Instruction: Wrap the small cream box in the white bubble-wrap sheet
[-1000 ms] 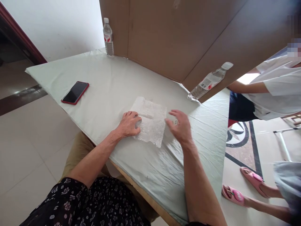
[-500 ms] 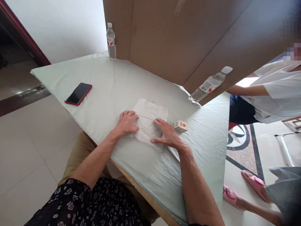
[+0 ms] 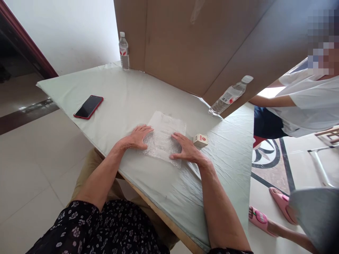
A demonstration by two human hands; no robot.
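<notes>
A sheet of clear bubble wrap (image 3: 163, 137) lies spread on the pale cloth-covered table (image 3: 127, 95). My left hand (image 3: 138, 137) rests at its left edge, thumb and fingers apart. On its right side lies my right hand (image 3: 184, 147), fingers also spread, touching the wrap. Just beyond the right hand stands a small cream box (image 3: 200, 140) with a red mark. Neither hand grips anything.
A tall cardboard panel (image 3: 180, 46) stands across the back, with a water bottle (image 3: 124, 53) at its left and a tilted one (image 3: 230, 96) at its right. A red-edged phone (image 3: 89, 107) lies left. A person in a white shirt (image 3: 315, 102) is at the right.
My left hand has shifted slightly left, away from the middle of the bubble wrap. My right hand stays nearly in place. The view has moved a little.
</notes>
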